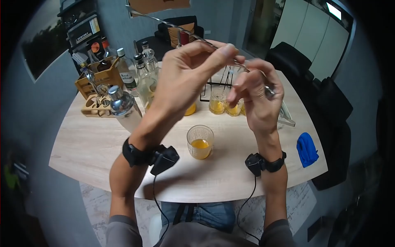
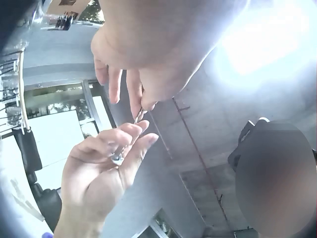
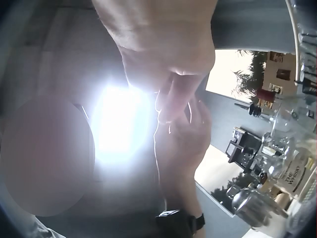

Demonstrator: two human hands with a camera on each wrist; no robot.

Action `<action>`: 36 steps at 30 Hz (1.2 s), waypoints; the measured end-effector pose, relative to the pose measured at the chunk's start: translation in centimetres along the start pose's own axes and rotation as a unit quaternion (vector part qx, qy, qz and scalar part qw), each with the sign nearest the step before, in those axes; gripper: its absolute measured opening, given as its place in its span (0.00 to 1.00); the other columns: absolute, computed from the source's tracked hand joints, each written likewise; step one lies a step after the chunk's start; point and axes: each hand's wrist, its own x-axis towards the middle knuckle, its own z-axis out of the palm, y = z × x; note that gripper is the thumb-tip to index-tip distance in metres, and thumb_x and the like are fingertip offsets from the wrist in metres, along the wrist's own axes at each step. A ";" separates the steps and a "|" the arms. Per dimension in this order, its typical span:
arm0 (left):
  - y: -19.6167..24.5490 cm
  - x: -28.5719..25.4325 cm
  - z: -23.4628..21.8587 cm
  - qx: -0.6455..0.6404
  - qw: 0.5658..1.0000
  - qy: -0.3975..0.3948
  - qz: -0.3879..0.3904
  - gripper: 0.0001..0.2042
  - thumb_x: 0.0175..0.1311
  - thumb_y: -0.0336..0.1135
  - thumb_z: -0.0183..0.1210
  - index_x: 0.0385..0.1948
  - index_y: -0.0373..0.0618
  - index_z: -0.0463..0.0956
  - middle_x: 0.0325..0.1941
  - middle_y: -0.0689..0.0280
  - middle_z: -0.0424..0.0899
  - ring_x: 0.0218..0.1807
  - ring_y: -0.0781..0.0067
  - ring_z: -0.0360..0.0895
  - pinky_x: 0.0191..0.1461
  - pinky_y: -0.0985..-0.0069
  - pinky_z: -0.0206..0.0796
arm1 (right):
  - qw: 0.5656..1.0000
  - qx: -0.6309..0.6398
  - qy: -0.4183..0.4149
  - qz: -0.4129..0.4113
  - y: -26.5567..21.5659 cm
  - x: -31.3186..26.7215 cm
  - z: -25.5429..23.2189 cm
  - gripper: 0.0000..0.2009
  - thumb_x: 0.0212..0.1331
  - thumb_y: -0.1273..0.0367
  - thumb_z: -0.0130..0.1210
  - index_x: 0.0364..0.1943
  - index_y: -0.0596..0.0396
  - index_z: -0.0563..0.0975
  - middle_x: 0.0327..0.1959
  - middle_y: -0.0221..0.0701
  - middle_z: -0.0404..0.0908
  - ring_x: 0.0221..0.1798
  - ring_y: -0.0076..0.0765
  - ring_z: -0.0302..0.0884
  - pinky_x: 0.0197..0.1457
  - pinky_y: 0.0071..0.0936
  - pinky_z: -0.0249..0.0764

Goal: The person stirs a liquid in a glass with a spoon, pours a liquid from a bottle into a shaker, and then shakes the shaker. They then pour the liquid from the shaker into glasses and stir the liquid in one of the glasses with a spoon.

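A long twisted metal bar spoon (image 1: 164,22) is held up slantwise above the table, its thin end toward the upper left. My left hand (image 1: 183,78) pinches its shaft between thumb and fingers. The fingers of my right hand (image 1: 263,92), slightly blurred, curl round the lower part, where shiny metal shows. In the left wrist view the twisted shaft (image 2: 139,116) runs between my left hand (image 2: 148,49) and right hand (image 2: 96,173). The right wrist view shows both hands close together, the spoon mostly hidden. Below them stands a patterned glass (image 1: 200,133) with orange liquid.
Several bottles (image 1: 127,76), a metal-topped shaker (image 1: 119,101) and a wooden holder (image 1: 98,108) stand at the left. More glasses (image 1: 217,105) with orange liquid are behind, by a black wire rack (image 1: 203,95). A blue cloth (image 1: 307,150) lies at the right.
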 end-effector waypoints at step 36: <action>-3.1 -8.3 -8.0 0.446 0.822 -0.309 -0.171 0.54 0.35 0.62 0.80 0.65 0.39 0.67 0.61 0.53 0.78 0.62 0.56 0.77 0.64 0.62 0.71 | 0.911 -0.405 0.020 0.071 -5.1 -0.1 0.1 0.19 0.78 0.60 0.47 0.35 0.60 0.80 0.28 0.31 0.83 0.27 0.25 0.83 0.23 0.16 0.71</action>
